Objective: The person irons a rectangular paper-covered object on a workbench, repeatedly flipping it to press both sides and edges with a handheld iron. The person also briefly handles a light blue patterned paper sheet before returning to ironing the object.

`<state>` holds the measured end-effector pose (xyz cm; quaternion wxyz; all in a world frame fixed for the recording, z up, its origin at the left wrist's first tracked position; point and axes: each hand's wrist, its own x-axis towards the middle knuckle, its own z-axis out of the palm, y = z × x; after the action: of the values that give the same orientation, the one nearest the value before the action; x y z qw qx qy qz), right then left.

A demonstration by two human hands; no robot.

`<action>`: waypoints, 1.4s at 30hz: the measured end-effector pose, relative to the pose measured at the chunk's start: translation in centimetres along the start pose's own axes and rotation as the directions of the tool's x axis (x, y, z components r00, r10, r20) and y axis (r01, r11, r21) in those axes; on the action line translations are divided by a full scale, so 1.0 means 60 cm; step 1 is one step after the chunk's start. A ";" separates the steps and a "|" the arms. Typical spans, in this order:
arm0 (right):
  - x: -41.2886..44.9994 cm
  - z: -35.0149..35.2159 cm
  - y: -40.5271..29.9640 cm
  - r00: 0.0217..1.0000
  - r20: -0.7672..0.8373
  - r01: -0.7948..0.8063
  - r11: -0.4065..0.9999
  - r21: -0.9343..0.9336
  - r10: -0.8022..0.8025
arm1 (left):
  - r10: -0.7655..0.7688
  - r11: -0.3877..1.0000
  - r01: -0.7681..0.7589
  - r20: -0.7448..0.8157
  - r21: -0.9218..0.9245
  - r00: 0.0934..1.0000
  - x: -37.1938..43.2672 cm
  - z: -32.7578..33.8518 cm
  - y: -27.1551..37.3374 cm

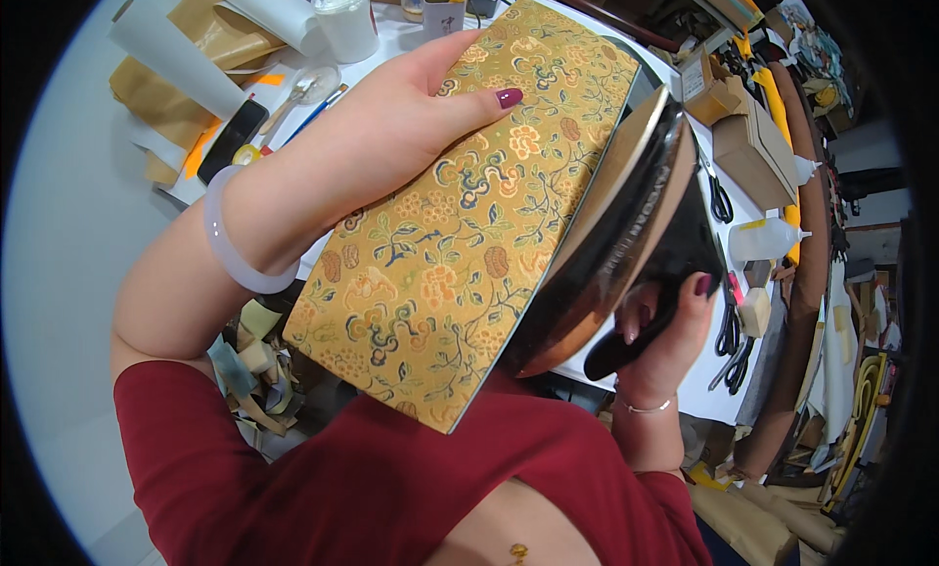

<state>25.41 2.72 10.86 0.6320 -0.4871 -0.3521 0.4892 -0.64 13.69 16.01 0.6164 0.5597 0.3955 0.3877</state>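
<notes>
My left hand (pixel 396 118) grips the upper left edge of a flat board covered in gold floral brocade (pixel 469 221), its thumb lying on the patterned face. The board is tilted, with its near corner close to my red top; the fingers behind it are hidden. On the right, my right hand (pixel 667 331) is closed around the black handle of a clothes iron (pixel 609 250). The iron stands on edge, its soleplate side turned towards the board's right edge. Whether the iron touches the board's hidden face, I cannot tell.
A lidded plastic tub (pixel 346 23), paper rolls (pixel 176 60), a black phone (pixel 233 140) and brushes (pixel 315 115) lie at the back left. Scissors (pixel 719 195), a squeeze bottle (pixel 766 239) and a cardboard box (pixel 755 148) are at the right. Scraps (pixel 260 368) fill the space below left.
</notes>
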 end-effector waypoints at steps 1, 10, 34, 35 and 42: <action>0.000 0.002 -0.010 1.000 -0.005 0.007 1.000 -0.023 -0.007 | -0.014 1.000 0.014 0.000 0.006 1.000 0.000 0.000 0.000; 0.006 0.022 -0.055 0.981 -0.185 -0.080 0.995 -0.065 0.067 | 0.039 0.996 -0.038 -0.011 0.080 0.999 0.005 -0.003 0.000; -0.016 0.060 -0.090 0.989 -0.150 -0.006 0.993 -0.117 -0.012 | 0.115 0.993 -0.119 0.138 0.015 0.984 -0.011 -0.021 0.029; -0.029 0.056 -0.085 0.980 -0.198 -0.021 0.988 -0.152 -0.009 | 0.101 0.994 -0.105 0.153 0.021 0.983 -0.007 -0.027 0.024; -0.060 0.019 -0.081 0.992 -0.029 0.117 0.985 -0.128 -0.122 | 0.100 0.991 -0.108 0.112 0.073 0.989 0.030 -0.023 -0.019</action>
<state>24.70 -0.65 15.98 0.6345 -0.5128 -0.3993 0.4183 -1.18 15.79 14.70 0.5932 0.6236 0.3469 0.3727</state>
